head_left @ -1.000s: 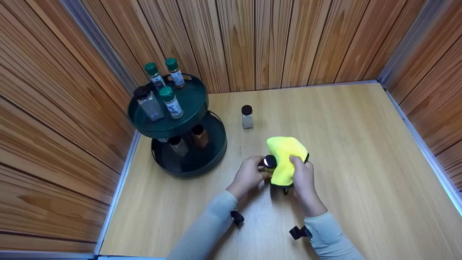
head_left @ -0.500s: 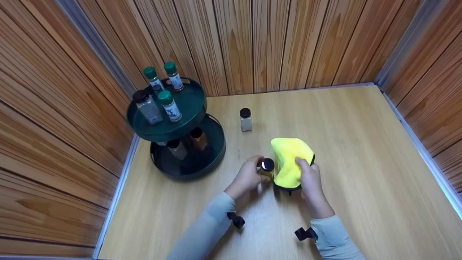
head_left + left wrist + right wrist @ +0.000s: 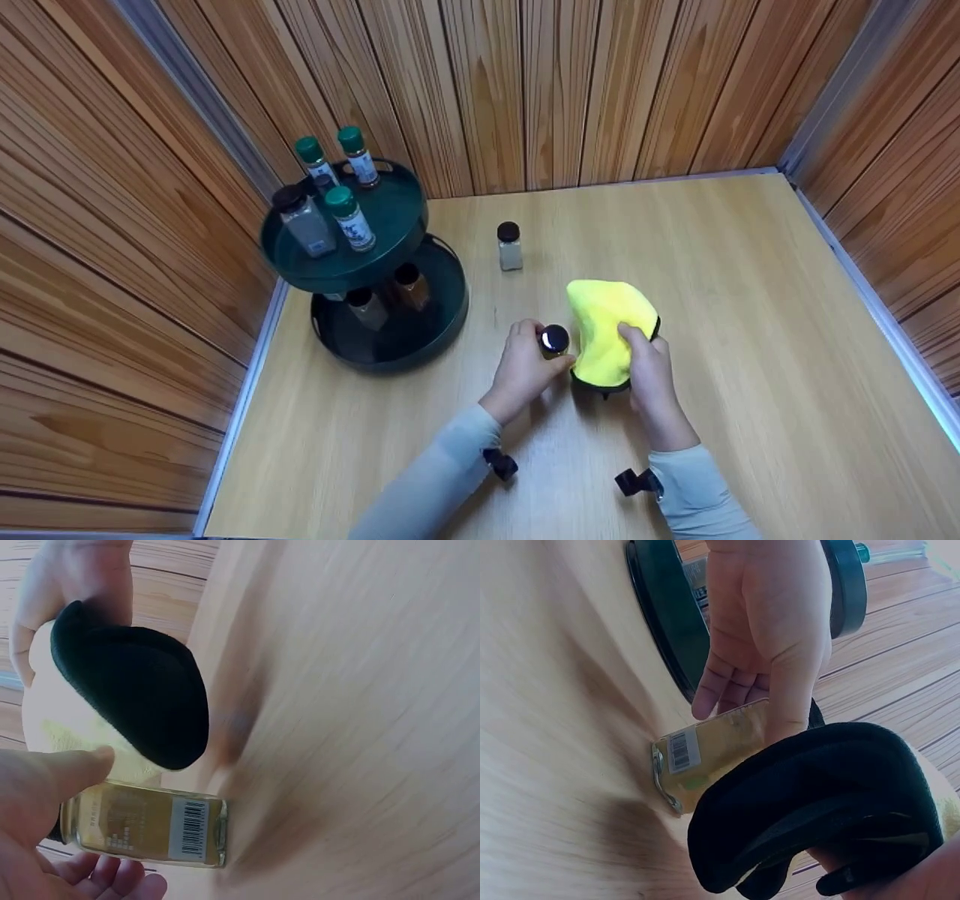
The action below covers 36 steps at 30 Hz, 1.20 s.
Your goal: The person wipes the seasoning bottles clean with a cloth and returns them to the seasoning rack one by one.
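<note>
In the head view my left hand (image 3: 521,369) pinches a square glass spice jar (image 3: 554,340) by its upper part, just under the dark cap. Yellowish contents and a barcode label on the jar show in the left wrist view, with my thumb (image 3: 79,767) on one side and fingers below. Close to the jar's right, my right hand (image 3: 651,371) grips a bright yellow cleaning cloth (image 3: 604,304), its thumb on top. Dark edging and a black underside show on the cloth. Whether the jar's base touches the table is hard to tell.
A dark green two-tier rack (image 3: 382,352) stands at the left. Several bottles sit on its upper tier, including a green-capped one (image 3: 352,225); jars (image 3: 412,289) sit below. Another dark-capped spice jar (image 3: 510,253) stands behind my hands. Wood-panelled walls (image 3: 491,97) border the table (image 3: 750,315).
The cloth and right hand have shifted slightly right, away from the jar. My left hand has turned a little on the jar, its thumb now reaching across the near side toward the cloth.
</note>
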Each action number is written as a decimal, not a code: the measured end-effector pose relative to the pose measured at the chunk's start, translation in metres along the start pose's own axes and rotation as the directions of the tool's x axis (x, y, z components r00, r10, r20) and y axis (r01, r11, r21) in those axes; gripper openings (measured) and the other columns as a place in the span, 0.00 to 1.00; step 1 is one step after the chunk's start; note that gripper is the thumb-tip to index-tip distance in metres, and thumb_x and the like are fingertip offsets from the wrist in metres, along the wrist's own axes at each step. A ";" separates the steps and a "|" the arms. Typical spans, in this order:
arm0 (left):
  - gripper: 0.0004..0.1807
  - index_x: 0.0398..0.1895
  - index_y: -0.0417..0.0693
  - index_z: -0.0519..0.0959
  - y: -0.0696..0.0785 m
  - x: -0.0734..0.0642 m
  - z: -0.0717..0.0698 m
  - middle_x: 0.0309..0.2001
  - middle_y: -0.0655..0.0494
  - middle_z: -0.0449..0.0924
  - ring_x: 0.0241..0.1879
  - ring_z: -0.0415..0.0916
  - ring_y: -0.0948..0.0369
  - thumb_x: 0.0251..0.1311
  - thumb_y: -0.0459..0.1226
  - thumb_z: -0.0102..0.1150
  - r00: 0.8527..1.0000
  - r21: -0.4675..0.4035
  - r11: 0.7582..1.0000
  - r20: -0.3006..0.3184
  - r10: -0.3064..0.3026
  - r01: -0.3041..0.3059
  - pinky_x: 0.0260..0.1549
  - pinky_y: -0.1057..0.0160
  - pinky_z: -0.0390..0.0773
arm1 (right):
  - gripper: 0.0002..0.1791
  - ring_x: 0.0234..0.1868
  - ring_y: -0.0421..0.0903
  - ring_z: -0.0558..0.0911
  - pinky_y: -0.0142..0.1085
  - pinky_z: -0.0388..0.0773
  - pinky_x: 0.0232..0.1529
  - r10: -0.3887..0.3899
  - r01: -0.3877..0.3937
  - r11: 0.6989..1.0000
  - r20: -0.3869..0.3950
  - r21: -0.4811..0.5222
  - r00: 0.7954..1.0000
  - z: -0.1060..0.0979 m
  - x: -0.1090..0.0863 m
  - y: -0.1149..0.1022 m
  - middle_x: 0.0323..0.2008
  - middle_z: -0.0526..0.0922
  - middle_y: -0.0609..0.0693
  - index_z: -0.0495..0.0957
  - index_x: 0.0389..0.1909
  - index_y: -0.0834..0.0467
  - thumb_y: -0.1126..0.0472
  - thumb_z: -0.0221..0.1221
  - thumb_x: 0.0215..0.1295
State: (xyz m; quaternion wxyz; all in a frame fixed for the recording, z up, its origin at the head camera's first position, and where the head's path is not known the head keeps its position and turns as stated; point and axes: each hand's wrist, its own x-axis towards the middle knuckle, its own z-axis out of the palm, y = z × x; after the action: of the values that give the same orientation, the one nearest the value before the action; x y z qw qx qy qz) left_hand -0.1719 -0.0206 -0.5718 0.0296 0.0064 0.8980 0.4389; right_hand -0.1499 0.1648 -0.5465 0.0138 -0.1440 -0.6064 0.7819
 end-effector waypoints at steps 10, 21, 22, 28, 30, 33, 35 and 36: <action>0.28 0.48 0.48 0.78 0.001 0.008 -0.017 0.46 0.55 0.79 0.46 0.76 0.61 0.45 0.39 0.83 0.997 -0.005 1.000 0.075 0.012 -0.011 0.53 0.59 0.79 | 0.14 0.29 0.45 0.86 0.37 0.83 0.32 -0.023 0.024 0.999 0.046 -0.022 0.999 0.002 0.000 -0.001 0.28 0.86 0.51 0.75 0.39 0.67 0.58 0.54 0.74; 0.23 0.51 0.51 0.84 0.000 0.014 -0.029 0.48 0.60 0.85 0.52 0.80 0.58 0.50 0.32 0.78 0.975 -0.021 0.999 0.215 0.050 -0.047 0.57 0.55 0.78 | 0.13 0.30 0.45 0.85 0.37 0.82 0.34 -0.006 0.014 0.997 0.097 -0.079 0.995 0.012 0.000 -0.004 0.28 0.85 0.50 0.75 0.40 0.68 0.59 0.55 0.72; 0.23 0.52 0.50 0.84 -0.001 0.014 -0.029 0.50 0.58 0.86 0.54 0.80 0.57 0.51 0.31 0.78 0.973 -0.033 0.998 0.223 0.055 -0.049 0.59 0.54 0.77 | 0.13 0.30 0.44 0.85 0.37 0.82 0.34 -0.007 0.016 0.996 0.104 -0.085 0.995 0.013 0.000 -0.004 0.28 0.85 0.50 0.75 0.41 0.68 0.59 0.56 0.72; 0.24 0.53 0.43 0.83 -0.001 0.014 -0.028 0.51 0.51 0.86 0.56 0.81 0.52 0.51 0.26 0.74 0.967 -0.062 0.992 0.226 0.122 -0.110 0.59 0.55 0.77 | 0.13 0.29 0.43 0.84 0.35 0.82 0.33 0.015 -0.007 0.994 0.077 -0.113 0.997 0.019 0.003 0.009 0.27 0.84 0.50 0.76 0.39 0.68 0.59 0.55 0.72; 0.24 0.54 0.41 0.83 -0.002 0.013 -0.028 0.52 0.50 0.86 0.56 0.81 0.51 0.51 0.26 0.73 0.964 -0.066 0.990 0.226 0.136 -0.124 0.58 0.57 0.78 | 0.14 0.27 0.43 0.83 0.35 0.81 0.31 0.055 -0.048 0.989 0.049 -0.138 0.997 0.020 0.007 0.016 0.26 0.83 0.49 0.76 0.38 0.67 0.58 0.54 0.72; 0.25 0.55 0.40 0.82 -0.002 0.013 -0.028 0.52 0.49 0.86 0.55 0.81 0.52 0.52 0.27 0.74 0.964 -0.067 0.991 0.230 0.132 -0.119 0.56 0.58 0.79 | 0.14 0.26 0.42 0.82 0.33 0.80 0.30 0.132 -0.122 0.970 0.031 -0.211 0.991 0.022 0.012 0.026 0.25 0.81 0.48 0.75 0.36 0.65 0.56 0.53 0.73; 0.25 0.56 0.41 0.82 -0.002 0.013 -0.027 0.53 0.50 0.86 0.55 0.81 0.54 0.52 0.28 0.75 0.966 -0.060 0.993 0.233 0.115 -0.103 0.56 0.59 0.79 | 0.15 0.25 0.41 0.81 0.33 0.79 0.30 0.165 -0.152 0.956 0.033 -0.253 0.986 0.023 0.015 0.029 0.24 0.79 0.47 0.75 0.36 0.65 0.55 0.53 0.73; 0.25 0.56 0.42 0.82 -0.003 0.013 -0.027 0.53 0.51 0.86 0.55 0.81 0.55 0.52 0.28 0.75 0.966 -0.058 0.993 0.235 0.110 -0.099 0.56 0.60 0.79 | 0.15 0.26 0.41 0.81 0.33 0.79 0.30 0.172 -0.157 0.950 0.033 -0.268 0.985 0.023 0.016 0.029 0.24 0.79 0.47 0.74 0.37 0.64 0.55 0.52 0.73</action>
State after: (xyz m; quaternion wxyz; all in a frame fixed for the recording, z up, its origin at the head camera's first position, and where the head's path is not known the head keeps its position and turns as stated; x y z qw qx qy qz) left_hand -0.1864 -0.0432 -0.5576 0.1139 0.1058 0.8762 0.4561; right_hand -0.1660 0.1388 -0.5720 -0.0877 -0.1729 -0.6913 0.6961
